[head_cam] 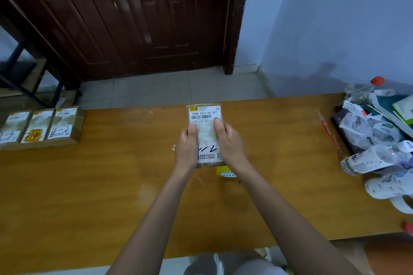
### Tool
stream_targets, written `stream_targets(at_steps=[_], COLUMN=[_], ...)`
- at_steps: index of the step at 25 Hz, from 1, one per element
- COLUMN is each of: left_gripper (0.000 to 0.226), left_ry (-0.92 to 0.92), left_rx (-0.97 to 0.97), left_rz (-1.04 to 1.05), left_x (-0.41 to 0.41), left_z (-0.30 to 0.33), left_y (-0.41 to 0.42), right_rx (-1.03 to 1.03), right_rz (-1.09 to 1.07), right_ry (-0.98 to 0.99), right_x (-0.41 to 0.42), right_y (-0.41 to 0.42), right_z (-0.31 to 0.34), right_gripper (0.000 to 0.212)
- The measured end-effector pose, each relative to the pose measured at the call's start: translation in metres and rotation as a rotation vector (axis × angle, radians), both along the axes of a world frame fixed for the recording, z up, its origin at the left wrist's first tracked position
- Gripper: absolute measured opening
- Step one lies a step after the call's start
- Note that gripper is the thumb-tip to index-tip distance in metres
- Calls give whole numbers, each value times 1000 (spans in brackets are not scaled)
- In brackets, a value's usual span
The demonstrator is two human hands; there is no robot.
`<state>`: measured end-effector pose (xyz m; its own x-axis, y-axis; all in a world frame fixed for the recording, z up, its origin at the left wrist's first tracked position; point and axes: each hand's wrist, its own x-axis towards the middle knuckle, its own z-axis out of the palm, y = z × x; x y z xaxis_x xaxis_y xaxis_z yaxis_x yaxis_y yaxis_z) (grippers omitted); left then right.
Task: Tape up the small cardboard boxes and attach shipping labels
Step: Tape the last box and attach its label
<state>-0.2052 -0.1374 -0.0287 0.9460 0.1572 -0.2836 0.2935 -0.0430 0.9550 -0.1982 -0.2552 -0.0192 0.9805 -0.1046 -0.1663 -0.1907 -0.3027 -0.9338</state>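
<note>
Left hand (187, 145) and right hand (228, 140) grip opposite sides of a labelled box (204, 114), thumbs pressed on its label, above the counter (89, 185).

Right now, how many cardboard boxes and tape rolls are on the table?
Labelled cardboard boxes at the table's left end: 3
Labelled cardboard box held in both hands: 1
Yellow tape roll, partly hidden behind that box: 1
Total: 5
</note>
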Motion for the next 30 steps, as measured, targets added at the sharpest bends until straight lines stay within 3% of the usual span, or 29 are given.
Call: stream_targets(at_steps=[2, 4, 10, 12, 14, 16, 18, 21, 26, 30], left_gripper=[58, 60, 60, 58, 54, 50, 45, 46, 48, 54], left_ry=[-89, -126, -83, -11, 96, 198, 256, 238, 195, 230], left_rx=[175, 308, 670, 508, 129, -136, -269, -418, -547, -525], left_rz=[0, -25, -118, -104, -75, 19, 82, 0, -107, -60], left_x=[-6, -11, -14, -12, -8, -4, -3, -8, -18, -19], left_z=[-2, -6, -13, -14, -12, -7, -3, -1, -6, -12], left_y=[-3, -2, 3, 5, 4, 2, 1, -5, -10, -7], right_rx=[-368, -608, -886, -659, -182, 97, 250, 483, 552, 429], right_rz=[47, 65, 81, 91, 74, 14, -20, -48, -10, -54], right_ry=[-107, -112, -91, -62, 31, 16, -28, 87, 156, 210], right_x=[-5, -7, -14, -11, -11, -13, -17, -17, -10, -10], right_y=[4, 1, -5, -10, -14, -16, -16, -16, -22, -19], right_z=[2, 2, -1, -2, 1, 5, 6, 9, 14, 12], right_gripper=[52, 58, 58, 54, 34, 20, 29, 47, 37, 43])
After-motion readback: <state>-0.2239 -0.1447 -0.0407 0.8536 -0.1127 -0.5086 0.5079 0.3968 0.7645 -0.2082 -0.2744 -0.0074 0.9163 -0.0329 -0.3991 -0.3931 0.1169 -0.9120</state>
